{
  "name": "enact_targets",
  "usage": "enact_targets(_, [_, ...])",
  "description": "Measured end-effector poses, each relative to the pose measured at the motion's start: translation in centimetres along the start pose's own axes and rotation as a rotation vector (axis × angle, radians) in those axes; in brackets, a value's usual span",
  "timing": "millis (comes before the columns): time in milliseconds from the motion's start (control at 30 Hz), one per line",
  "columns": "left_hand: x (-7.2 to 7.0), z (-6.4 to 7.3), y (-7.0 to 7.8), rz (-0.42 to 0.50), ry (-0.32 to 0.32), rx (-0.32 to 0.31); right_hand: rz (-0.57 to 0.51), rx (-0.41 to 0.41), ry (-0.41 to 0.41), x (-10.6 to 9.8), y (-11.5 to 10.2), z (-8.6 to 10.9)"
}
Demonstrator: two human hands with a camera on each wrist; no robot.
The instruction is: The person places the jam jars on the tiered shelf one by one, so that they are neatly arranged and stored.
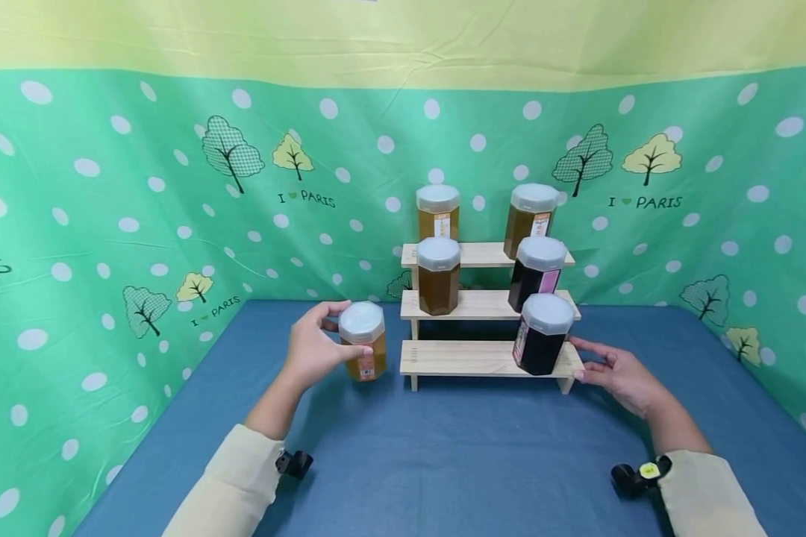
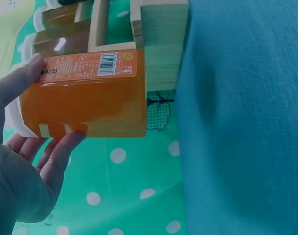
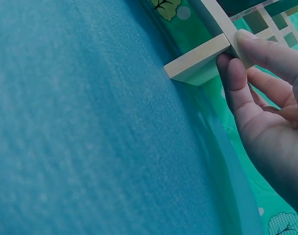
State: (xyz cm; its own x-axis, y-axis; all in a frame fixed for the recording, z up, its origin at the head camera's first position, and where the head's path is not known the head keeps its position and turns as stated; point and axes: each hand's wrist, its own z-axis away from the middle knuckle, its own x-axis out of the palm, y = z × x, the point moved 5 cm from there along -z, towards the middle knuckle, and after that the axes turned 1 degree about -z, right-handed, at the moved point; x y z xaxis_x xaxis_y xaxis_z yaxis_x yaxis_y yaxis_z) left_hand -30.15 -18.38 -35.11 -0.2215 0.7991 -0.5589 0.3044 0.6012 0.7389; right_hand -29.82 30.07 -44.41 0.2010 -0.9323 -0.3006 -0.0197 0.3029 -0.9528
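My left hand (image 1: pixel 312 343) grips an amber honey jar (image 1: pixel 364 354) between thumb and fingers, left of a three-step wooden display stand (image 1: pixel 457 358). That jar is upright, its white lid on top and its orange barcode label (image 2: pixel 90 66) showing in the left wrist view. At the stand's right end, my right hand (image 1: pixel 621 377) pinches the edge of the lowest step, thumb above and a finger below in the right wrist view. A dark jar (image 1: pixel 542 339) with a white lid stands on that step, near the right hand.
On the middle step stand a brown jar (image 1: pixel 438 280) at left and a dark jar with a pink label (image 1: pixel 537 276) at right. The top step bears two amber-brown jars (image 1: pixel 436 212). Blue cloth (image 1: pixel 457 462) covers the table; a green dotted curtain (image 1: pixel 389 164) hangs behind.
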Motion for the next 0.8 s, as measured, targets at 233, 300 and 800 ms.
enact_targets(233, [-0.4,0.3,1.3,0.003,0.002,0.005,-0.003,-0.005,-0.001,0.0,0.1,-0.1])
enact_targets(300, [-0.4,0.3,1.7,0.01,0.002,0.01,-0.004,-0.008,-0.003,0.0,0.1,-0.1])
enact_targets(800, [0.9,0.3,4.3,0.07,-0.032,0.034,0.016,0.003,0.005,0.0,0.0,0.0])
